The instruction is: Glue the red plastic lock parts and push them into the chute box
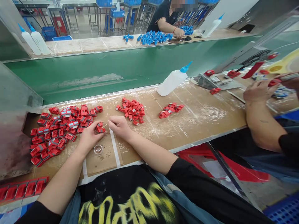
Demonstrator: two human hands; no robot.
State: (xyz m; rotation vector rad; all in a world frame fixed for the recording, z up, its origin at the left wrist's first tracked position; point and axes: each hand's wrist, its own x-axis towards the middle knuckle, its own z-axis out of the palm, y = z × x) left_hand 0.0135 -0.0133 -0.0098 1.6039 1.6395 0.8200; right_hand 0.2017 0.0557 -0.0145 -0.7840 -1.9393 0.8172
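My left hand (89, 137) holds a small red and grey plastic toy car part (100, 127) between thumb and fingers, just above the table. My right hand (120, 127) pinches a thin pale stick (105, 125), its tip at the held part. Just below my hands, a small clear round dish (98, 149) sits on a brown board (102, 163). A large heap of similar red car parts (54, 133) spreads beside my left hand. Beyond my right hand lies a pile of smaller red pieces (133, 110).
A short cluster of joined red parts (171, 110) lies to the right, near a tilted white squeeze bottle (173, 81). A co-worker's hand (259, 90) works at the far right by a metal fixture (217, 82). A green divider (100, 74) runs along the back.
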